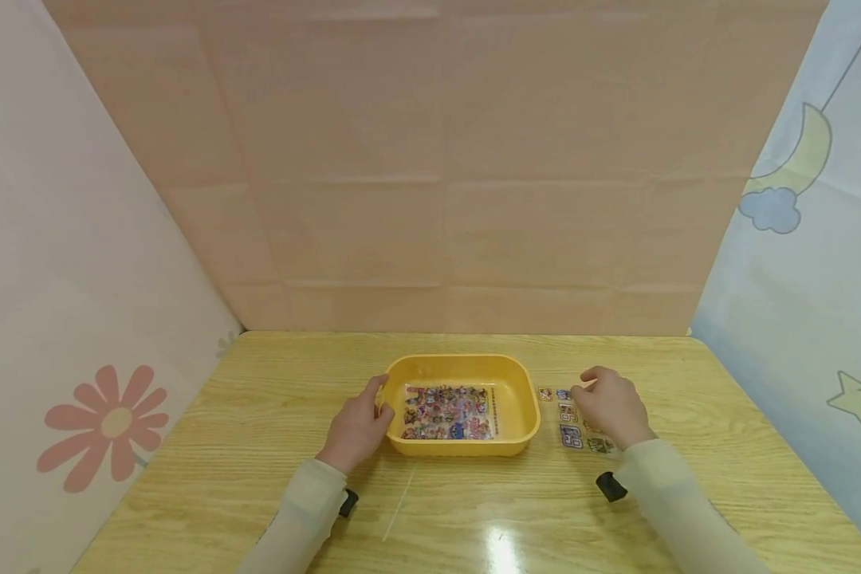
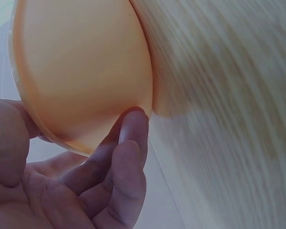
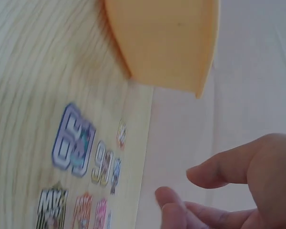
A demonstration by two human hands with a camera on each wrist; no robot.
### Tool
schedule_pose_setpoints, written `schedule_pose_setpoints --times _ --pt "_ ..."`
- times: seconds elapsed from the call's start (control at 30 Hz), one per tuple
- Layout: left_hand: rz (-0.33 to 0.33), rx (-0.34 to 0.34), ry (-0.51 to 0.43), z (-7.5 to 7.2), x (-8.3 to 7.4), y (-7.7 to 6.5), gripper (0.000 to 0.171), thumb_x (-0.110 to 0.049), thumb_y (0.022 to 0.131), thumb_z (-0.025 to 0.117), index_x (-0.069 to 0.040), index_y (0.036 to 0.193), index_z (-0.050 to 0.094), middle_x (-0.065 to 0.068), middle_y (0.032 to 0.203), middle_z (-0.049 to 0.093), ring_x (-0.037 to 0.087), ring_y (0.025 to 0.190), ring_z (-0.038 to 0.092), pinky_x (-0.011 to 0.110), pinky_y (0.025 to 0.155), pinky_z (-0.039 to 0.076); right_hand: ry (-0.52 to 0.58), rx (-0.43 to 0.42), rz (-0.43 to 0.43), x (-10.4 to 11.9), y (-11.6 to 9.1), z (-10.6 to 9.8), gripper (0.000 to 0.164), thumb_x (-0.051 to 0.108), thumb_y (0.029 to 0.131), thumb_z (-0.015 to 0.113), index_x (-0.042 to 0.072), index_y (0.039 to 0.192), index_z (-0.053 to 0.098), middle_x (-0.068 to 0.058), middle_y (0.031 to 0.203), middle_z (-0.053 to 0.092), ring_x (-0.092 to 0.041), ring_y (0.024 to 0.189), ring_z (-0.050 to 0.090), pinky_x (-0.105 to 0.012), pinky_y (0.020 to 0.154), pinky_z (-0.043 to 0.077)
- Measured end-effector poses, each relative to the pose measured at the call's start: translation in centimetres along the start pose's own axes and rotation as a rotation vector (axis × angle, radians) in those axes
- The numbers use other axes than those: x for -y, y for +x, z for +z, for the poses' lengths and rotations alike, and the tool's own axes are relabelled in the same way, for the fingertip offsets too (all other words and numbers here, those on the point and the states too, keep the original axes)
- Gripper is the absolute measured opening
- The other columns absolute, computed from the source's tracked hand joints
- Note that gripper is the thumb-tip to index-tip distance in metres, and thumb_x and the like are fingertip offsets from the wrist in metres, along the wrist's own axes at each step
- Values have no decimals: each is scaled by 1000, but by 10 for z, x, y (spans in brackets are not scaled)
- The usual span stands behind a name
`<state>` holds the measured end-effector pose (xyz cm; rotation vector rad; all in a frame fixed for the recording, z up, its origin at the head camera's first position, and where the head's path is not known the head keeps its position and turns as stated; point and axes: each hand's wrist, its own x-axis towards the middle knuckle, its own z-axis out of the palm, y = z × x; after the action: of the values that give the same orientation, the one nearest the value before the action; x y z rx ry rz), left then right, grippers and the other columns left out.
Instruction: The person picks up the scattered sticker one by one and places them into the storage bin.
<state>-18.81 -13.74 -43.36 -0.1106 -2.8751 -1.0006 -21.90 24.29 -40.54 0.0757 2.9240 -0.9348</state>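
A yellow plastic basin stands on the table. My left hand grips its left end; in the left wrist view the thumb lies at the rim while curled fingers touch the outer wall. Inside the basin lies a sheet of colourful cartoon stickers. To the basin's right, a clear sticker sheet with numbers and small figures lies flat on the table. Over that sheet hovers my right hand, its thumb and bent fingers apart with nothing between them. Part of the sheet is hidden under this hand.
The light wooden table reaches back to a pinkish paper wall. Printed cloths, with a flower at left and a moon at right, bound the sides. Each wrist carries a small black device.
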Motion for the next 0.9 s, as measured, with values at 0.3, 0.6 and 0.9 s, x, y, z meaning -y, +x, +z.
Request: schedule_pose_setpoints --times 0.3,0.6,0.9 --pt "6 7 -6 0 0 0 51 -12 97 54 -7 147 44 -2 53 46 10 43 35 25 42 26 -149 36 95 -18 -3 -9 61 37 94 56 -15 127 52 -30 110 64 -39 89 65 -53 67 50" --pt "9 1 -15 1 0 0 52 -13 97 54 -8 147 44 -3 52 44 9 43 33 24 41 25 -231 105 167 -22 -13 -7 43 46 91 62 12 67 52 -4 64 46 -20 59 44 -39 61 34" --pt "15 4 -12 2 2 1 52 -12 96 53 -8 147 44 -3 53 44 9 43 33 24 42 25 -257 109 195 -23 -8 0 43 47 82 72 10 70 53 -6 67 50 -21 61 45 -40 62 35"
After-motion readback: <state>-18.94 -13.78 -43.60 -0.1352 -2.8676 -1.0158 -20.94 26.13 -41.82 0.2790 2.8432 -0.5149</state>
